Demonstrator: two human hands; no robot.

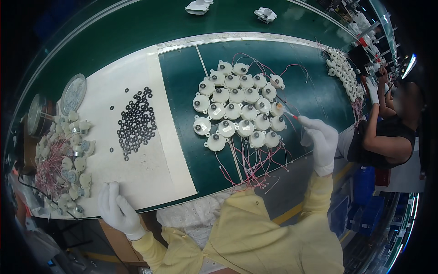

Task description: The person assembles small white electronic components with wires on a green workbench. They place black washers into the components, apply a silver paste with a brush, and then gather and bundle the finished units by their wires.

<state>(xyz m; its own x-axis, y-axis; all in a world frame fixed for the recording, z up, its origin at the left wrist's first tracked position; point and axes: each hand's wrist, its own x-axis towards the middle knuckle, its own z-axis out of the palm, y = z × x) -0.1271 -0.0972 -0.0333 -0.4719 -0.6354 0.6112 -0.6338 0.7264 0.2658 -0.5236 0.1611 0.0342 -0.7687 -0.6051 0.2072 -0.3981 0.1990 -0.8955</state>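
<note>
The right hand (318, 141), in a white glove, has its thumb and fingers closed on one thin stick (289, 113) with a red part. The tip of the stick is at one small round motor (277, 108) with an orange middle, at the right side of a big group. I cannot tell if they touch.

I count about 26 white motors (236, 95) in that group, with that one in it. They sit close together on the green mat (310, 98), most with a dark dot in the middle. Pink wires (248, 171) hang from them toward the person, too tangled to count.

The left hand (119, 212), also in a white glove, is by the near edge of the white sheet (175, 160). Its fingers are loose and a bit apart.

On the sheet is one heap of little black rings (136, 119), too many to count. Three more lie apart from it.

Farther left is one pile of motors with pink wires (64, 160). Behind it stand two round see-through containers: a tub (34, 116) and a shallow dish (74, 93). I cannot tell what is in them.

Two white plastic parts (266, 15) lie at the far side. Off right are one more bunch of white motors (344, 75), one other person (392, 146) and some blue bins (364, 182).
</note>
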